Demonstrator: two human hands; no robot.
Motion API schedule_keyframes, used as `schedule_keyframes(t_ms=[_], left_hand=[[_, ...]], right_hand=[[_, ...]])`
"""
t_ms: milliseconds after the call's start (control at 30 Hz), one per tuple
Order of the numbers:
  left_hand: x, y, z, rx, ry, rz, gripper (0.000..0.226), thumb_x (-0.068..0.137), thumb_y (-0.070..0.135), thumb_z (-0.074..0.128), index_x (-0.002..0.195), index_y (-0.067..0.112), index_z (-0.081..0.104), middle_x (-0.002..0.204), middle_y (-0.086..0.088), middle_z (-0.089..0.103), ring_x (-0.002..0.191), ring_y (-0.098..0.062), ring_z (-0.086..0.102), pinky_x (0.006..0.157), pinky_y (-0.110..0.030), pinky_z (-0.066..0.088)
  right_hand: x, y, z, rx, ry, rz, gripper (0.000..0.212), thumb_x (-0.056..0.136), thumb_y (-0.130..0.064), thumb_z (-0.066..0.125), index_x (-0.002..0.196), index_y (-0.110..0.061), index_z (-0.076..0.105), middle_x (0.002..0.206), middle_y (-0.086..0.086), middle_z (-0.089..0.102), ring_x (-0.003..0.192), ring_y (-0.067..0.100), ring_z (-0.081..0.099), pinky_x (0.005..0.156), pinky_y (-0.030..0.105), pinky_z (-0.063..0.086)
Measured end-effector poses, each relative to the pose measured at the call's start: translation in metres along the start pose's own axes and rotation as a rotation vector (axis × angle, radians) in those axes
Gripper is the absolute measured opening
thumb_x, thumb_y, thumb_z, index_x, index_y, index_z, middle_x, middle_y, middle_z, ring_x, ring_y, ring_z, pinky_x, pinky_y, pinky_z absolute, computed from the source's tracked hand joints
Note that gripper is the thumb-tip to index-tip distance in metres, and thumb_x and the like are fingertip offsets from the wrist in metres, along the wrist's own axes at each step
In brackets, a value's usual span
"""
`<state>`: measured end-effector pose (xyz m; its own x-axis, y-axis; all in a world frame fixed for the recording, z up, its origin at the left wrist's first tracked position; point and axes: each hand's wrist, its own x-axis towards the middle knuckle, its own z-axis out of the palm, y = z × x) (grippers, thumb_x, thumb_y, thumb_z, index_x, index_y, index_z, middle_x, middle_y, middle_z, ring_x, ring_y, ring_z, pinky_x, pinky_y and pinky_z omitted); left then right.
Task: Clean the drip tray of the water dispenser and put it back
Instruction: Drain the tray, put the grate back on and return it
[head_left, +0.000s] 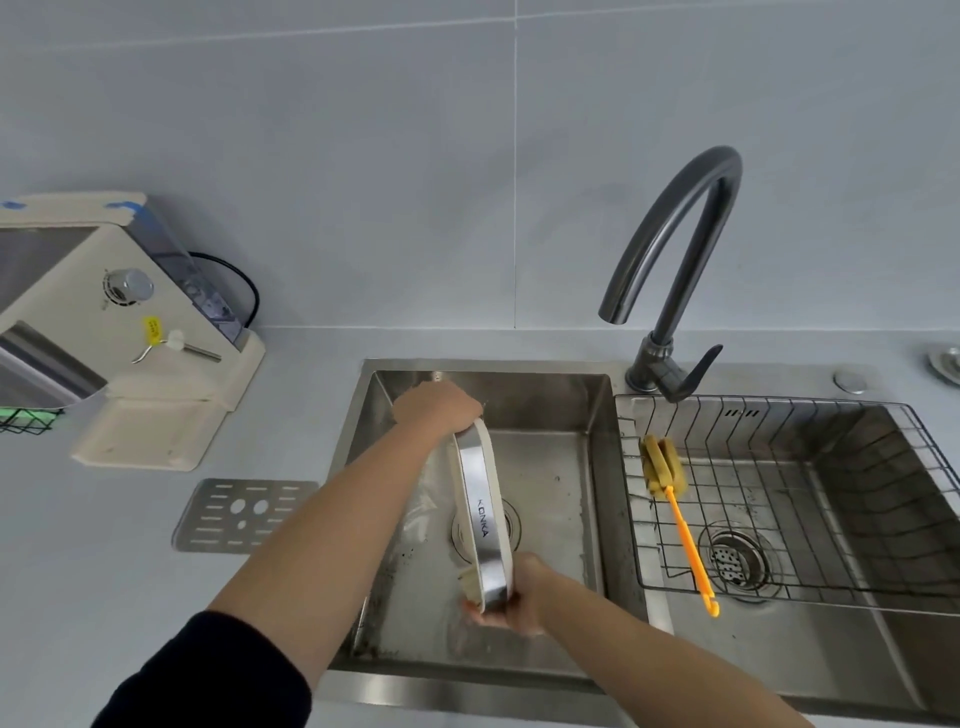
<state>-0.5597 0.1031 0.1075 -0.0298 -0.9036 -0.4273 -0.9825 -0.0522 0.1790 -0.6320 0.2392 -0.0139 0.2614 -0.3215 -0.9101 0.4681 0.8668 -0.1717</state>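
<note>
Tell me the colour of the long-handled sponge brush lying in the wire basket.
The sponge brush has a bright orange handle and a yellowish sponge head, seen in the head view.

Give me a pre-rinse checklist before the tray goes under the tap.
1. Drip tray held at both ends by left hand and right hand: ok.
2. Tray over the left sink basin: ok.
3. Faucet spout over this basin: ok.
4. Water running: not ok, none visible.
5. Metal grate off the tray, on the counter: ok.
6. Tray inside clean: cannot tell, it faces away.
</note>
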Motion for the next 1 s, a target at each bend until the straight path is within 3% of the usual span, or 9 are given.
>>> schedule_keyframes(t_ms=[100,200,267,467,633,733,800,900,1000], left_hand=[[0.001,-0.005,-0.029,-0.277,0.079,0.015,0.033,0.081,0.037,0.051,0.060,0.013,0.046,0.074,-0.006,0.057,0.072,-0.024,0.053,0.072,-0.028,0.039],[0.003,-0.015,-0.051,-0.618,0.243,0.015,0.038,0.081,0.044,0.056,0.078,0.007,0.054,0.081,-0.009,0.056,0.081,-0.026,0.054,0.075,-0.031,0.043],[0.003,-0.031,-0.037,-0.802,0.239,0.010,0.032,0.083,0.039,0.056,0.082,0.007,0.059,0.078,-0.009,0.058,0.078,-0.024,0.054,0.064,-0.027,0.042],[-0.025,-0.102,0.074,-0.785,-0.341,-0.387,0.027,0.090,0.029,0.048,0.068,0.013,0.050,0.063,-0.004,0.041,0.052,-0.013,0.033,0.049,-0.020,0.026],[-0.023,-0.085,0.039,-0.880,-0.132,-0.222,0.033,0.092,0.035,0.047,0.068,0.012,0.053,0.061,-0.001,0.044,0.051,-0.011,0.036,0.037,-0.016,0.032],[-0.006,-0.075,0.027,-1.012,0.103,-0.125,0.029,0.087,0.034,0.051,0.079,0.008,0.059,0.071,-0.006,0.057,0.063,-0.018,0.053,0.054,-0.024,0.043],[-0.004,-0.085,0.053,-0.969,0.021,-0.197,0.026,0.085,0.032,0.052,0.079,0.009,0.062,0.076,-0.011,0.061,0.067,-0.023,0.057,0.058,-0.026,0.047],[-0.024,-0.106,0.104,-0.827,-0.358,-0.450,0.031,0.090,0.030,0.042,0.065,0.013,0.046,0.054,-0.003,0.041,0.043,-0.011,0.035,0.033,-0.009,0.022],[-0.031,-0.112,0.108,-0.848,-0.414,-0.454,0.029,0.090,0.032,0.042,0.068,0.014,0.044,0.055,-0.001,0.037,0.043,-0.010,0.032,0.032,-0.009,0.022]], right_hand=[[-0.032,-0.043,-0.004,-0.004,0.089,-0.195,0.033,0.096,-0.008,0.027,0.079,0.003,0.052,0.055,0.015,0.062,0.043,0.024,0.062,0.031,0.025,0.050],[-0.067,-0.093,-0.007,0.029,0.183,-0.477,0.019,0.096,-0.007,0.039,0.085,0.002,0.051,0.082,0.015,0.059,0.077,0.027,0.061,0.058,0.035,0.056],[-0.073,-0.101,-0.013,0.043,0.205,-0.548,0.016,0.095,-0.011,0.044,0.085,-0.002,0.052,0.085,0.012,0.058,0.078,0.024,0.058,0.068,0.035,0.052],[-0.021,-0.018,-0.044,-0.184,0.271,-0.144,0.028,0.096,-0.020,0.044,0.113,0.001,0.050,0.077,0.013,0.050,0.065,0.019,0.049,0.047,0.026,0.046],[-0.043,-0.061,-0.027,-0.197,0.275,-0.412,0.017,0.097,-0.014,0.040,0.094,-0.002,0.053,0.075,0.010,0.052,0.064,0.018,0.049,0.051,0.026,0.042],[-0.057,-0.080,-0.019,-0.165,0.277,-0.567,0.021,0.095,-0.012,0.043,0.080,-0.006,0.057,0.072,0.009,0.056,0.064,0.018,0.051,0.056,0.027,0.041],[-0.046,-0.062,-0.030,-0.276,0.348,-0.428,0.022,0.096,-0.010,0.040,0.080,-0.003,0.054,0.070,0.010,0.051,0.060,0.017,0.048,0.050,0.026,0.042],[-0.025,-0.023,-0.049,-0.385,0.367,-0.128,0.018,0.096,-0.009,0.030,0.094,0.001,0.046,0.071,0.011,0.045,0.060,0.017,0.045,0.043,0.026,0.044],[-0.029,-0.027,-0.046,-0.511,0.407,-0.176,0.020,0.097,-0.011,0.031,0.087,-0.001,0.046,0.070,0.009,0.045,0.058,0.016,0.046,0.047,0.026,0.042]])
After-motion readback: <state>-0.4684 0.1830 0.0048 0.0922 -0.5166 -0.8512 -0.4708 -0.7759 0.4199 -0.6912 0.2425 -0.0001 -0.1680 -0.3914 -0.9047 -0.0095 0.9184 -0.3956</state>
